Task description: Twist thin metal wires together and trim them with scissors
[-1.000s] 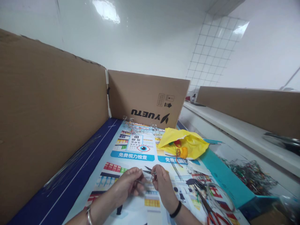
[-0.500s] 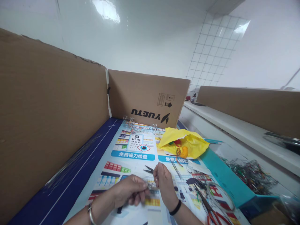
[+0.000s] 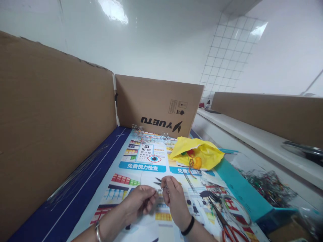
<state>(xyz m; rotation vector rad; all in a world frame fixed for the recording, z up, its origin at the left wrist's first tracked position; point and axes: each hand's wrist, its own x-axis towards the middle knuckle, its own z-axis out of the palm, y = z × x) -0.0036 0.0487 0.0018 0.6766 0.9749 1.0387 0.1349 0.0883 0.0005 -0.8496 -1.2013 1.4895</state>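
Left hand point(image 3: 141, 202) + right hand point(image 3: 174, 199) pinching tiny shiny wiry piece point(image 3: 159, 191); probably light, bendy, easily crushed imo, best gripped by edges.

A pale, shiny wall point(image 3: 161, 43) shows a bright light spot point(image 3: 113, 10). Brown cardboard point(image 3: 55, 117) stands along the table's point(image 3: 75, 191) left and far edges.

Left hand point(image 3: 138, 204), right hand point(image 3: 175, 201) pinching small shiny piece point(image 3: 159, 191) over printed sheet point(image 3: 147, 178); yellow bag point(image 3: 183, 147) beyond
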